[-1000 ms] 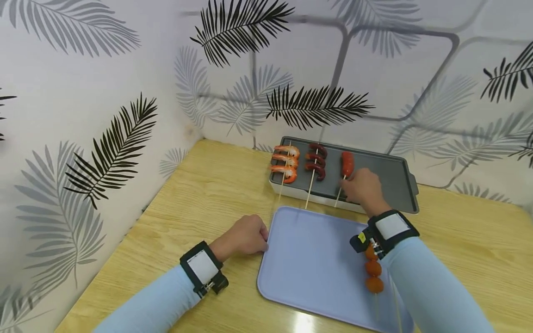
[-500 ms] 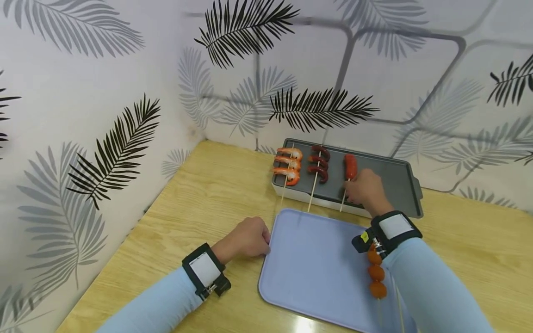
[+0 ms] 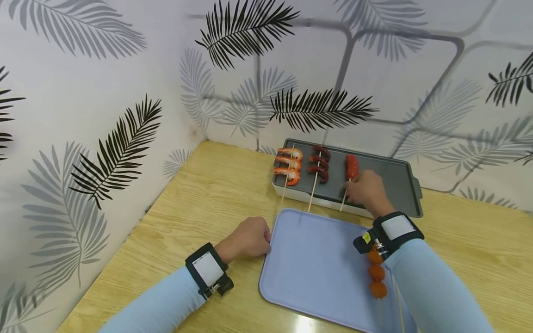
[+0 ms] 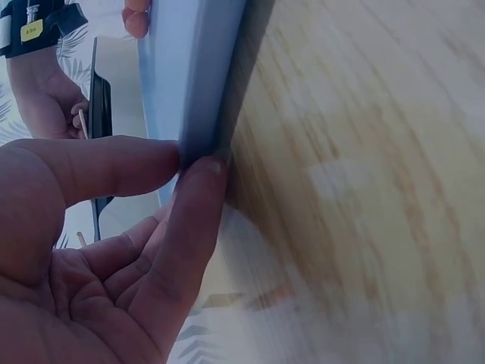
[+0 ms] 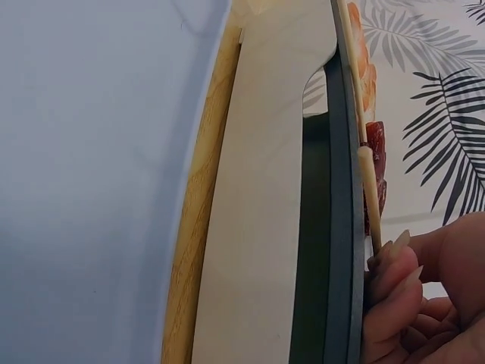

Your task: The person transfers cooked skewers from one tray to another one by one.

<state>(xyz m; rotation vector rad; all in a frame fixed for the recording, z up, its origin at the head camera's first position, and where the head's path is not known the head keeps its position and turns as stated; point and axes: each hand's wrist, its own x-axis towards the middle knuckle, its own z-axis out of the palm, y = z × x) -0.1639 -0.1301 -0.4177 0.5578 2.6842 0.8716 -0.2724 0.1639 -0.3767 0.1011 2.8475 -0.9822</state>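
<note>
"With the tray's middle as the clock's centre and twelve pointing away from the person, what's happening on the left?"

"The left hand (image 3: 248, 237) is sitting near ten o'clock, its thumb and forefinger closing on the rim of the pale blue-violet tray (image 3: 314, 268), which is lying flat on the wood-grain table (image 3: 200, 194)."

"And the sausage skewer (image 3: 352, 166)?"

"It's lying on the dark grill (image 3: 389, 185) just past twelve, looking plump and bright red, its pale stick poking over the front edge. The right hand (image 3: 366, 189) is reaching in towards one, fingers curling and pinching that stick just below the meat."

"What else is around?"

"The pink-orange shrimp skewer (image 3: 288, 166) is resting on the grill at eleven, the dark curled-meat skewer (image 3: 320, 175) just before twelve. At three, the orange-ball skewer (image 3: 376, 273) is lying on the tray."

"Anything blocking?"

"The right sleeve (image 3: 435, 282) is covering the tray's right edge around four."
</note>
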